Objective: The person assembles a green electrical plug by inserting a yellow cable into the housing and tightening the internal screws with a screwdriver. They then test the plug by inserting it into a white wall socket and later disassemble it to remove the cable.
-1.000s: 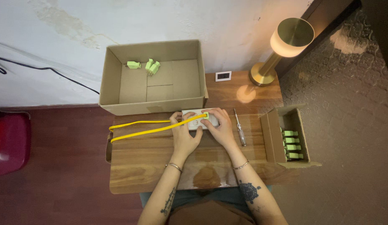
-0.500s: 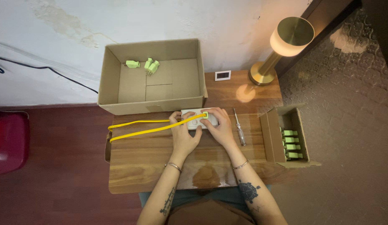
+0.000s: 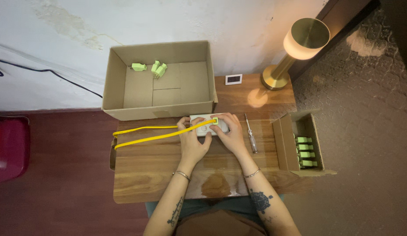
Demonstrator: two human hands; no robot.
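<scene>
While gripping, hands (image 3: pixel 212 133) on socket (image 3: pixel 208 124)

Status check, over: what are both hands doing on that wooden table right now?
Left hand and right hand both pressed on the white rectangular socket block. Light-green plug seated in it, yellow cable looping off left. Screwdriver lies clear alongside.

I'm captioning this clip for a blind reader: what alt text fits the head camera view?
Seen from above, a person's left hand and right hand press on a small white rectangular device with a yellow flat cable on a wooden table. Behind it stands an open cardboard box holding green plugs; a screwdriver lies to the right.
</scene>
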